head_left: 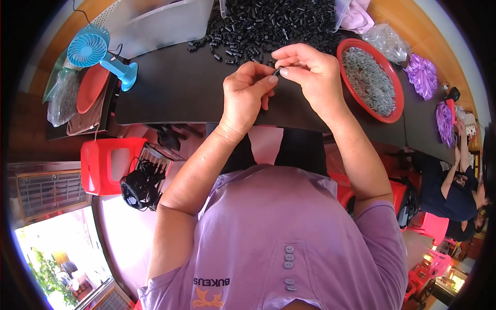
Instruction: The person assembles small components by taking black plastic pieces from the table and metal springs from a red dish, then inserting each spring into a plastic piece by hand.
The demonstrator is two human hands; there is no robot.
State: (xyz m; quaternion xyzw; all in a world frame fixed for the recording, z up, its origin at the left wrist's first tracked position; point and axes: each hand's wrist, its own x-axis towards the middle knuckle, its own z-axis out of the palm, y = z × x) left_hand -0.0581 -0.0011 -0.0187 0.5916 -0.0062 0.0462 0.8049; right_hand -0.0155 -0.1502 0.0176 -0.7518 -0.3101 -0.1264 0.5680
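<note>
My left hand point(244, 97) and my right hand point(316, 77) meet over the near part of the dark table point(175, 88). Between their fingertips is a small black plastic piece point(277, 72), mostly covered by the fingers. My left thumb and fingers pinch it from one side, and my right thumb and forefinger close on it from the other. Just beyond the hands spreads a large heap of small black tube-like pieces point(274, 26). To the right of my right hand stands a red oval basin point(399, 101) filled with small, silvery-clear pieces point(368, 77).
A blue fan point(89, 47) stands at the left, by a translucent plastic bin point(160, 28). Clear plastic bags point(386, 42) and purple bundles point(421, 76) lie beyond the basin. A red stool point(95, 168) is at lower left. Other people point(460, 191) sit at far right.
</note>
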